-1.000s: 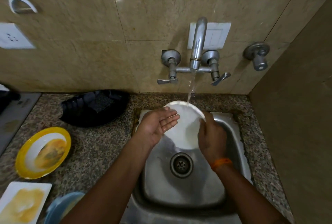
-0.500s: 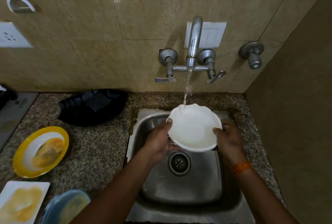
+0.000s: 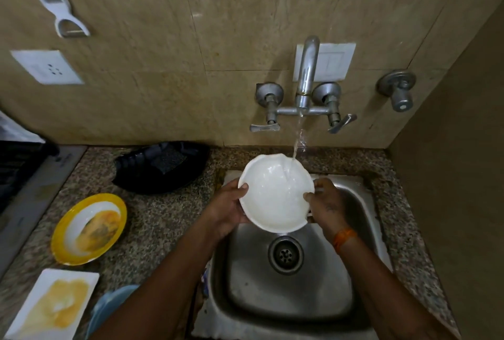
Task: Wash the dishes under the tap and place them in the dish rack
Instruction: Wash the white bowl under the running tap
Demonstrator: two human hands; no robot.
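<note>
Pale blue dish (image 3: pixel 109 309) half behind left forearm, white rectangular stained plate (image 3: pixel 51 307) cut by bottom edge, both hands' fingers under white scalloped bowl (image 3: pixel 275 195)

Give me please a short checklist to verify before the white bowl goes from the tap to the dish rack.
1. Both hands hold the white bowl: ok, left hand and right hand grip opposite rims.
2. Water stream reaches the bowl: ok, it lands inside near the far rim.
3. Bowl inside looks clean: ok, no residue visible.
4. Bowl underside clean: cannot tell, hidden.
5. Bowl emptied of water: not ok, the tap is running into it.
6. Dish rack location: cannot tell; only a black tray sits left of the sink.
</note>
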